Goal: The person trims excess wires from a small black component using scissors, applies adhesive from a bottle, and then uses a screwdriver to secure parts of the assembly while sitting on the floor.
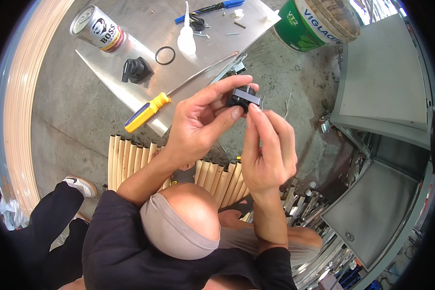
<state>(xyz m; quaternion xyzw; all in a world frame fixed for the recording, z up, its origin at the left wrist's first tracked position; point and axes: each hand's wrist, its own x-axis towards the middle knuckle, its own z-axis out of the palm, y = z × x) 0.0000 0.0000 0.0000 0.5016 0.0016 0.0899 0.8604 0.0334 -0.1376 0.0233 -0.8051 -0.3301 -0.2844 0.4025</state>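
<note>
A grey metal cabinet stands at 2 o'clock, well apart from the hands. The bare metal worktop reaches from 10 round to 12 o'clock. Toward 8 o'clock, below the left forearm, a row of tan tubes lies side by side. A green and white bucket is at 1 o'clock, just past the worktop's corner.

Near the middle, both hands are grasping one small black fitting with a grey strip, slightly off centre toward 1 o'clock. The left hand holds its body between curled fingers and thumb; the right hand pinches at the strip's 4 o'clock end with its fingertips.

On the worktop, a yellow-handled screwdriver at 10 o'clock points its shaft toward 2, its butt overhanging the edge. A drinks can stands between 10 and 11. A white squeeze bottle lies between 11 and 12, its nozzle toward 12, near a blue marker. A black knob-like piece sits between 10 and 11, and a thin black ring at 11.
</note>
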